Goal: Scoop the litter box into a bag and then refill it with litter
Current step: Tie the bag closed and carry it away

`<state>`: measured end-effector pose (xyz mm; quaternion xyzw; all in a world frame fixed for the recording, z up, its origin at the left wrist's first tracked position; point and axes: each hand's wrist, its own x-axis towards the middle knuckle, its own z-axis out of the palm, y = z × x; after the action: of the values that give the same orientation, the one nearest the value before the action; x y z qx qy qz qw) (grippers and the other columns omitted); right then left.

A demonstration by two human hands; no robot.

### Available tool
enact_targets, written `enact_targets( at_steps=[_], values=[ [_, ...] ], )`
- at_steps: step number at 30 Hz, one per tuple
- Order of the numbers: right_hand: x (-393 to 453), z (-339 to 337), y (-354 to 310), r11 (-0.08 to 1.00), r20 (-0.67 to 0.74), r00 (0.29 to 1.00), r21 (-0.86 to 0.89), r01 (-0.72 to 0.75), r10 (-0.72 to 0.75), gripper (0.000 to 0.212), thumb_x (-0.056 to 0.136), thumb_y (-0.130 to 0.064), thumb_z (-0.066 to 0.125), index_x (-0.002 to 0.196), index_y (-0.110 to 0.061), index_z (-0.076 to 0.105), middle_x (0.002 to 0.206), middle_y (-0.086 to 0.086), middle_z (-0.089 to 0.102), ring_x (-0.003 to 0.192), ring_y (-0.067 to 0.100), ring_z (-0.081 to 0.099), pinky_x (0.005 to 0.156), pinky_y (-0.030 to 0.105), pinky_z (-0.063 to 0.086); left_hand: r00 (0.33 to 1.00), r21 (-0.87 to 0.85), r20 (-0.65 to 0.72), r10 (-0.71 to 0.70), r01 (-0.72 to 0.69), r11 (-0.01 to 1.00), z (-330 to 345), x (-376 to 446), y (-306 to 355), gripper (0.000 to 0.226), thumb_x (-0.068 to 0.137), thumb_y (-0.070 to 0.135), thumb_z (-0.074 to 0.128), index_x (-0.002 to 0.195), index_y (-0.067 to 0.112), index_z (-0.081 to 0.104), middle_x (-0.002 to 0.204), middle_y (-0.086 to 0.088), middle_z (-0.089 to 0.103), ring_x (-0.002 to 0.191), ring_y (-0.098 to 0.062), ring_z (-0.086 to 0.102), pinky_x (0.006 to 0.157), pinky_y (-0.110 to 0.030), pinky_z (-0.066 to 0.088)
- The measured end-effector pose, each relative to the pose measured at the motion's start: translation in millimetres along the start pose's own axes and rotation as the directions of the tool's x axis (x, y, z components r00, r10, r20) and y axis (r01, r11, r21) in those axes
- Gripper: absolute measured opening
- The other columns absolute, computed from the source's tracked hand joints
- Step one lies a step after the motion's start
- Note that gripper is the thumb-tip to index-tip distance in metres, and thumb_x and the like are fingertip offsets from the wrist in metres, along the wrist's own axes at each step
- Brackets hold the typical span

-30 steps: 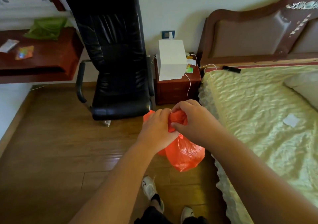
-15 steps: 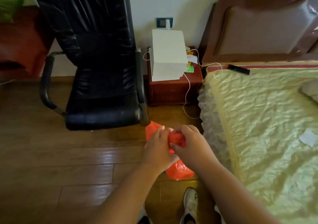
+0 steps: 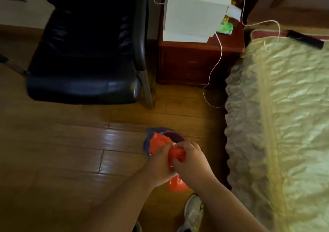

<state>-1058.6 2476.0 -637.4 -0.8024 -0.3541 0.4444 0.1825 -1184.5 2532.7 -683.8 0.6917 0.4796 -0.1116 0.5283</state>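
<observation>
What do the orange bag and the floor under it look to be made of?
The orange bag looks like thin plastic film: it crumples into tight folds where the left hand and right hand bunch it, with a slight sheen. The floor looks like glossy wood or laminate planks, with visible seams and light glare.

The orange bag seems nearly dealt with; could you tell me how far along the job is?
Done: orange bag looks filled. In hand: left hand and right hand grip its bunched neck, apparently tying it. Left: refilling; no litter box in view.
</observation>
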Motion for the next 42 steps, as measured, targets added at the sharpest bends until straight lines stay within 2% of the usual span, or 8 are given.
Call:
enact_targets(
  at_steps=[4,8,12,18,23,29,34,42],
  values=[
    [31,26,33,0.998,0.040,0.998,0.038,-0.043,0.042,0.050,0.085,-0.022,0.069,0.133,-0.031,0.059,0.131,-0.008,0.049,0.104,0.010,0.058,0.069,0.011,0.048,0.999,-0.062,0.035,-0.023,0.025,0.998,24,34,-35,0.088,0.086,0.025,0.078,0.158,0.021,0.027,0.162,0.000,0.035,0.147,-0.017,0.038,0.120,-0.028,0.032],
    [62,47,52,0.996,0.023,0.999,0.072,-0.046,0.045,0.039,0.089,-0.038,0.073,0.127,-0.030,0.064,0.125,-0.010,0.051,0.108,0.009,0.057,0.088,0.022,0.052,0.999,-0.235,0.045,-0.010,0.020,0.972,43,69,-68,0.095,0.078,0.026,0.086,0.155,0.031,0.031,0.155,0.005,0.044,0.138,-0.012,0.049,0.113,-0.030,0.045],
    [96,64,66,0.996,-0.016,0.999,0.080,-0.032,0.033,0.024,0.092,-0.028,0.070,0.116,-0.031,0.068,0.121,-0.007,0.056,0.105,0.011,0.059,0.087,0.025,0.053,0.999,-0.446,0.016,0.029,-0.019,0.895,54,101,-91,0.074,0.070,0.020,0.086,0.135,0.036,0.054,0.137,-0.008,0.062,0.125,-0.028,0.063,0.103,-0.057,0.052],
    [139,94,97,0.999,0.040,0.999,-0.033,-0.006,0.008,0.035,0.090,-0.023,0.069,0.124,-0.032,0.067,0.130,-0.006,0.060,0.114,0.012,0.059,0.089,0.020,0.046,0.997,-0.118,-0.071,-0.024,0.016,0.993,56,147,-122,0.036,0.071,0.047,0.063,0.105,0.035,0.063,0.108,0.002,0.069,0.104,-0.021,0.067,0.091,-0.050,0.056],
    [155,106,115,0.994,0.050,0.999,-0.108,0.000,0.005,0.036,0.093,-0.023,0.067,0.129,-0.028,0.065,0.139,-0.005,0.054,0.123,0.014,0.055,0.095,0.016,0.037,0.961,0.339,-0.274,-0.045,0.140,0.930,66,154,-120,0.038,0.074,0.044,0.057,0.111,0.038,0.063,0.120,0.003,0.052,0.116,-0.025,0.049,0.100,-0.038,0.046],
    [154,101,127,0.987,0.064,0.993,-0.134,-0.090,0.099,0.037,0.094,-0.019,0.054,0.127,-0.032,0.065,0.137,-0.004,0.056,0.121,0.022,0.056,0.096,0.033,0.053,0.986,0.281,-0.108,-0.129,0.155,0.947,88,161,-113,0.057,0.071,0.067,0.048,0.114,0.033,0.063,0.124,0.001,0.061,0.116,-0.021,0.061,0.097,-0.039,0.053],
    [155,102,147,0.973,0.099,0.978,-0.157,-0.167,0.183,0.039,0.087,-0.014,0.053,0.111,-0.035,0.075,0.114,-0.007,0.073,0.097,0.019,0.065,0.072,0.027,0.052,0.995,0.340,-0.037,-0.089,0.097,0.936,93,169,-117,0.030,0.090,0.041,0.062,0.115,0.026,0.065,0.113,-0.002,0.070,0.103,-0.023,0.068,0.083,-0.030,0.052],
    [155,122,169,0.956,0.201,0.946,-0.197,-0.216,0.255,0.051,0.095,-0.016,0.054,0.145,-0.028,0.051,0.146,0.007,0.049,0.118,0.023,0.060,0.081,0.026,0.048,0.992,0.379,-0.032,-0.118,0.121,0.918,98,176,-133,0.011,0.096,0.020,0.049,0.104,0.028,0.048,0.102,-0.006,0.070,0.092,-0.028,0.068,0.077,-0.037,0.054]
  ],
)
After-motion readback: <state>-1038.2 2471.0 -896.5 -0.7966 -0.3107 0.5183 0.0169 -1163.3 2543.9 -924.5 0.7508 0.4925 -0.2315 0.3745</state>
